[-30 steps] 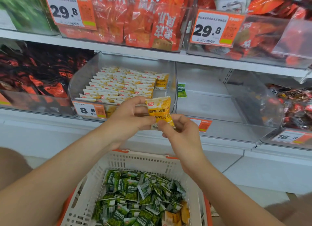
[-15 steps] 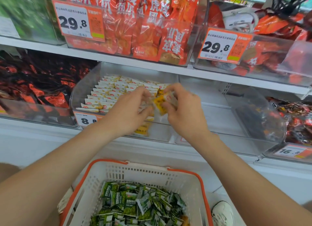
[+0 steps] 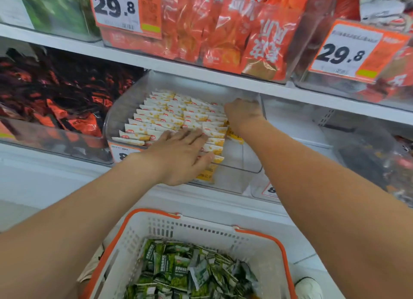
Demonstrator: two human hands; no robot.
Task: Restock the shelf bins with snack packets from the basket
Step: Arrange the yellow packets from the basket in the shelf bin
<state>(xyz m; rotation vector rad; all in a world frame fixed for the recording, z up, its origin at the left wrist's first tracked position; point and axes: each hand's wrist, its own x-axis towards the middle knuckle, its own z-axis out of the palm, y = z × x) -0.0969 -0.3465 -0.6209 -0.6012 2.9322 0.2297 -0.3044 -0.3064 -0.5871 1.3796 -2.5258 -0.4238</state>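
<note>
The place is a shop aisle, where white shelves (image 3: pixel 201 71) carry clear plastic bins one beside another. In the middle bin (image 3: pixel 119 113) the small yellow-and-white packets (image 3: pixel 169 117) stand in tidy rows, each leaning on the next, and they fill the left and middle part, while the front right corner shows bare plastic. The left hand (image 3: pixel 181 155) lies flat on the front rows with fingers straight and a little spread, pressing them down and holding nothing. The right hand (image 3: pixel 242 115) is deep at the back right of the rows with its back toward me. Its fingers are bent down among the packets, and I cannot tell if they pinch one. A yellow packet (image 3: pixel 234 136) shows just under that wrist. I judge these packets to be very light, thin and soft like little pillows, with smooth film that slips easily, so a whole row can fall over at one push. It seems best to take one by its flat faces or by the sealed top edge, without squeezing the middle. Below the arms stands a white basket (image 3: pixel 201 229) with an orange rim, holding a loose heap of green packets (image 3: pixel 190 274). To the left is a bin of dark red-and-black packets (image 3: pixel 55 93), and above are red bags (image 3: pixel 223 30) behind a price tag (image 3: pixel 116 8) reading 29.8.
</note>
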